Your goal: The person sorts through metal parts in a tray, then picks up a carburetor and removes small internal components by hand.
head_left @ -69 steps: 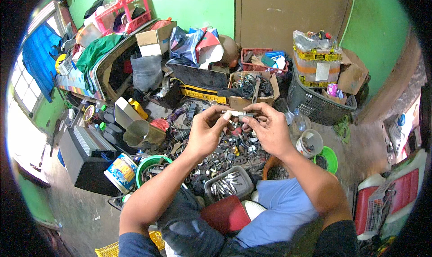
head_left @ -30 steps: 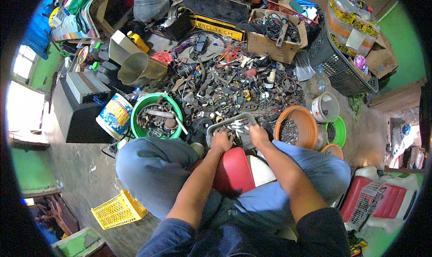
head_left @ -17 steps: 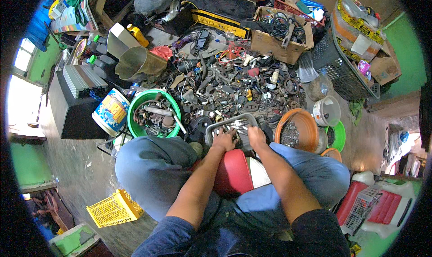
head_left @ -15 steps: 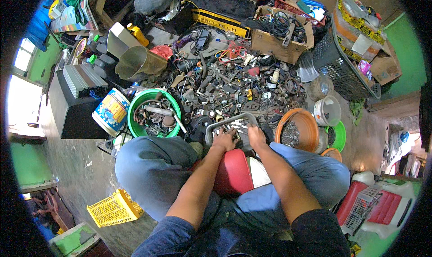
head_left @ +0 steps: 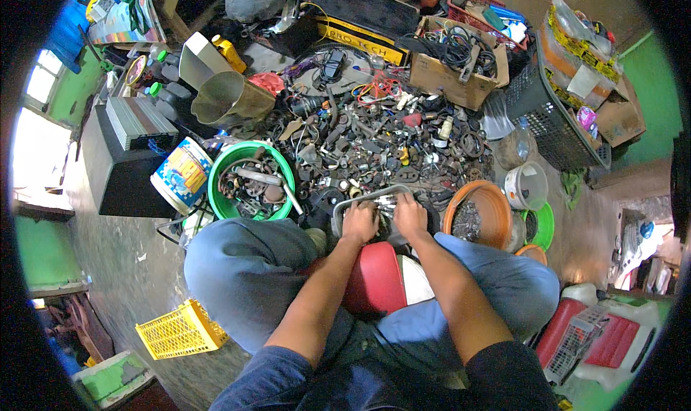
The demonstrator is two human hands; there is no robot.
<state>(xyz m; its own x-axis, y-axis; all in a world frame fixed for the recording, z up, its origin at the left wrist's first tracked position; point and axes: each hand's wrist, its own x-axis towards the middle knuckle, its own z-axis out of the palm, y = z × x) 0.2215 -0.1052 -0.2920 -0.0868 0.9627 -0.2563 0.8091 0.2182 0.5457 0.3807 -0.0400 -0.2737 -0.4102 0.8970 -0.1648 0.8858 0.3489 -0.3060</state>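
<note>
A grey rectangular tray (head_left: 337,219) sits in front of my crossed legs, holding small pale metal and dark parts (head_left: 386,202). My left hand (head_left: 361,221) reaches down into its left half, with fingers bent and slightly apart and their tips hidden among the parts. Over the tray's right end, my right hand (head_left: 411,217) has its fingers curled on the rim; what lies under them is hidden. Between my legs, just behind the tray, is a red and white container (head_left: 374,278).
Mixed scrap parts (head_left: 389,141) cover the floor beyond the tray. A green basin (head_left: 214,188) of metal pieces stands left; an orange basin (head_left: 497,217) of small parts stands right. Farther out are a cardboard box (head_left: 439,76), a dark crate (head_left: 551,116) and a yellow basket (head_left: 180,332).
My left hand has shifted slightly, its fingers more bent than before. My right hand stays at the tray's right end, its back now turned more upward. The view has tilted a little.
</note>
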